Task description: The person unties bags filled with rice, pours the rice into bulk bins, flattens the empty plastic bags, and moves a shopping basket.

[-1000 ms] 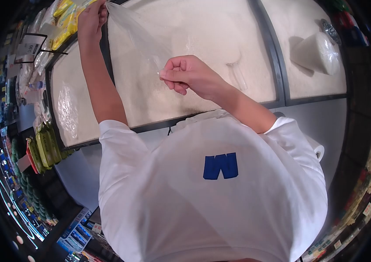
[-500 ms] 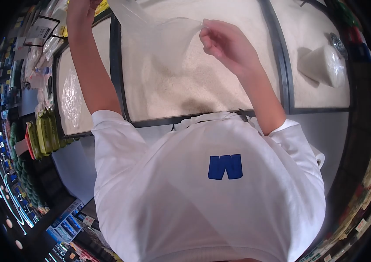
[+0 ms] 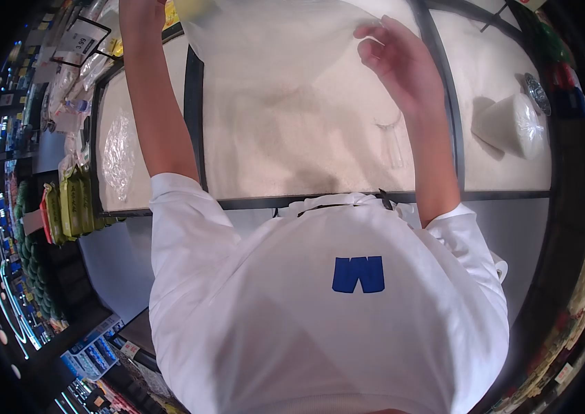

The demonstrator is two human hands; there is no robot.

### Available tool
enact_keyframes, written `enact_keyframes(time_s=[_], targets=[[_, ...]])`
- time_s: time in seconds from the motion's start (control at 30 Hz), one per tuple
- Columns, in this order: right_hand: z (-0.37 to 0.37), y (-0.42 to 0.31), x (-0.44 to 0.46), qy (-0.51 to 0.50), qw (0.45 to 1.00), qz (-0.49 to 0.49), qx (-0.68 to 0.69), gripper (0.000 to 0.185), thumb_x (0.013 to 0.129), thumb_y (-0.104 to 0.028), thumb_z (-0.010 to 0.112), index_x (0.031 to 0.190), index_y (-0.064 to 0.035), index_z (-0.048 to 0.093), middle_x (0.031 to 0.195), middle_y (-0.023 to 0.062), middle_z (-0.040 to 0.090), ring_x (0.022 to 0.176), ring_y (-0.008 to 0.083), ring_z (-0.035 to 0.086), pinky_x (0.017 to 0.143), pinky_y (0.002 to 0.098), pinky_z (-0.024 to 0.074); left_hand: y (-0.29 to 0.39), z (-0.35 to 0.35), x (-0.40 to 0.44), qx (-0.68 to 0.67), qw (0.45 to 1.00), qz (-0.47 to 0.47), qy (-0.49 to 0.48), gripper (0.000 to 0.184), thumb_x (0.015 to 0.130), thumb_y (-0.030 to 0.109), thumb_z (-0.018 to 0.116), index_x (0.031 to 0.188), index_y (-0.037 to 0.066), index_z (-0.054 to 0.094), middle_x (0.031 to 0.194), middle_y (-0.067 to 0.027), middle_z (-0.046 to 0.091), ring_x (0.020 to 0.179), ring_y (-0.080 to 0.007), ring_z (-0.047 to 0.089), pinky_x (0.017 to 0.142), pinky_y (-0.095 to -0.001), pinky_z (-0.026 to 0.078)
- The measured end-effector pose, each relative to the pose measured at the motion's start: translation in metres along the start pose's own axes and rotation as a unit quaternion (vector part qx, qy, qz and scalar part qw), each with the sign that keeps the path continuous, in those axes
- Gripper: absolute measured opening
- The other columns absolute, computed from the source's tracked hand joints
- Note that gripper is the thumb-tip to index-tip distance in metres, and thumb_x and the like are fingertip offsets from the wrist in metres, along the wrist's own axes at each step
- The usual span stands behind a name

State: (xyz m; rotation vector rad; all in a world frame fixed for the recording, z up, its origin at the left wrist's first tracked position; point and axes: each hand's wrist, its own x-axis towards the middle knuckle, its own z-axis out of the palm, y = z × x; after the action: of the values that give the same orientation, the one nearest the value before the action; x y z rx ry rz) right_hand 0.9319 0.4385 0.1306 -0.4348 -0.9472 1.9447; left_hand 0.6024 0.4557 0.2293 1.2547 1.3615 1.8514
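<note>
A thin, translucent plastic bag [image 3: 278, 38] is spread out above a black-framed bin of pale, fine grains [image 3: 292, 152]. My right hand [image 3: 402, 65] pinches the bag's right edge between thumb and fingertips, other fingers curled. At the top left, my left hand [image 3: 144, 10] is beside the bag's left side. The top of the picture cuts off its fingers, so its grip is hidden. Both forearms reach over the bin from white sleeves.
A plastic-wrapped white roll [image 3: 520, 127] lies in the right compartment, beside a round metallic piece [image 3: 538, 94]. Clear crumpled plastic [image 3: 118, 155] is in the left compartment. Green packets [image 3: 75, 203] and a price sign [image 3: 80, 43] stand at left. Black dividers [image 3: 194, 103] separate the compartments.
My right hand has moved right and slightly up, drawing the bag's edge with it. The bag is spread wider. My left hand has shifted slightly right and further out of view.
</note>
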Motion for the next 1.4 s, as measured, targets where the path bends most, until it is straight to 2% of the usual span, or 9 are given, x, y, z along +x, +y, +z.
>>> enact_keyframes(time_s=[0.17, 0.27, 0.37, 0.5, 0.57, 0.63, 0.77, 1.1, 1.4], targets=[[-0.034, 0.007, 0.054, 0.004, 0.999, 0.0, 0.047, 0.02, 0.092, -0.022, 0.051, 0.09, -0.0026, 0.058, 0.086, 0.0079, 0.063, 0.075, 0.0149, 0.062, 0.064, 0.0234, 0.0501, -0.011, 0.0, 0.018, 0.001, 0.999, -0.037, 0.0, 0.024, 0.091, 0.027, 0.054, 0.077, 0.009, 0.056, 0.067, -0.0019, 0.058, 0.058, -0.0106, 0.056, 0.053, -0.0211, 0.044], [-0.028, -0.006, 0.077, 0.043, 0.998, -0.035, -0.01, 0.021, 0.093, -0.021, 0.049, 0.095, -0.0023, 0.058, 0.096, 0.0108, 0.063, 0.089, 0.0192, 0.062, 0.075, 0.0279, 0.0497, -0.015, 0.004, 0.02, 0.016, 1.0, -0.023, 0.008, 0.022, 0.091, 0.026, 0.054, 0.079, 0.008, 0.057, 0.073, -0.0031, 0.061, 0.07, -0.0139, 0.061, 0.063, -0.0259, 0.048], [-0.017, -0.021, 0.083, 0.021, 0.996, -0.082, -0.022, 0.02, 0.093, -0.02, 0.048, 0.097, -0.0029, 0.058, 0.1, 0.0112, 0.063, 0.096, 0.0202, 0.061, 0.084, 0.0305, 0.0471, -0.047, -0.035, 0.049, -0.15, 0.989, -0.001, -0.015, 0.02, 0.092, 0.025, 0.052, 0.083, 0.009, 0.059, 0.078, -0.0035, 0.063, 0.08, -0.0172, 0.063, 0.076, -0.0331, 0.049], [-0.016, -0.014, 0.075, -0.003, 0.986, -0.163, -0.022, 0.012, 0.092, -0.015, 0.051, 0.092, -0.0044, 0.057, 0.098, 0.0077, 0.063, 0.095, 0.0216, 0.06, 0.09, 0.0324, 0.0444, -0.045, -0.05, 0.023, -0.204, 0.977, 0.048, -0.038, 0.017, 0.092, 0.026, 0.051, 0.088, 0.012, 0.06, 0.08, -0.0006, 0.061, 0.084, -0.0178, 0.06, 0.089, -0.0408, 0.044], [-0.006, -0.002, 0.065, 0.002, 0.987, -0.158, 0.012, 0.011, 0.09, -0.012, 0.054, 0.084, -0.0031, 0.057, 0.085, 0.0072, 0.063, 0.082, 0.0193, 0.06, 0.078, 0.0303, 0.0467, -0.046, -0.054, -0.005, -0.326, 0.945, 0.03, -0.011, 0.021, 0.091, 0.016, 0.05, 0.101, -0.002, 0.054, 0.101, -0.0162, 0.06, 0.099, -0.0255, 0.058, 0.093, -0.0367, 0.045], [-0.007, 0.011, 0.049, -0.002, 0.973, -0.161, -0.164, 0.024, 0.09, -0.023, 0.055, 0.092, 0.0014, 0.06, 0.094, 0.0097, 0.063, 0.086, 0.0131, 0.057, 0.082, 0.0263, 0.0445, -0.045, -0.053, -0.042, -0.307, 0.951, 0.017, 0.038, 0.026, 0.093, 0.016, 0.043, 0.109, -0.001, 0.053, 0.117, -0.0144, 0.056, 0.116, -0.028, 0.049, 0.106, -0.0443, 0.032], [-0.019, 0.046, 0.015, -0.041, 0.965, -0.077, -0.247, 0.021, 0.089, -0.023, 0.058, 0.089, -0.0024, 0.063, 0.093, 0.0034, 0.063, 0.086, 0.011, 0.055, 0.087, 0.0268, 0.0416, -0.091, -0.088, -0.104, -0.264, 0.958, -0.068, 0.09, 0.028, 0.093, 0.018, 0.043, 0.109, -0.002, 0.054, 0.119, -0.016, 0.056, 0.115, -0.0291, 0.051, 0.101, -0.0431, 0.038], [-0.079, 0.198, -0.053, -0.107, 0.922, 0.186, -0.322, 0.016, 0.087, -0.013, 0.058, 0.08, 0.0008, 0.059, 0.082, 0.0082, 0.065, 0.079, 0.0134, 0.062, 0.074, 0.0255, 0.0477, -0.248, -0.156, -0.269, -0.065, 0.931, -0.32, 0.163, 0.018, 0.094, 0.021, 0.047, 0.094, 0.005, 0.055, 0.093, -0.0073, 0.062, 0.086, -0.0177, 0.062, 0.073, -0.0316, 0.052], [-0.132, 0.261, -0.091, -0.055, 0.853, 0.309, -0.418, 0.02, 0.086, -0.015, 0.057, 0.075, 0.0012, 0.057, 0.069, 0.008, 0.063, 0.058, 0.0125, 0.059, 0.055, 0.0256, 0.0477, -0.265, -0.147, -0.331, 0.006, 0.874, -0.421, 0.242, 0.019, 0.092, 0.017, 0.046, 0.101, 0.003, 0.056, 0.086, -0.0079, 0.063, 0.072, -0.0187, 0.064, 0.059, -0.0256, 0.051]])
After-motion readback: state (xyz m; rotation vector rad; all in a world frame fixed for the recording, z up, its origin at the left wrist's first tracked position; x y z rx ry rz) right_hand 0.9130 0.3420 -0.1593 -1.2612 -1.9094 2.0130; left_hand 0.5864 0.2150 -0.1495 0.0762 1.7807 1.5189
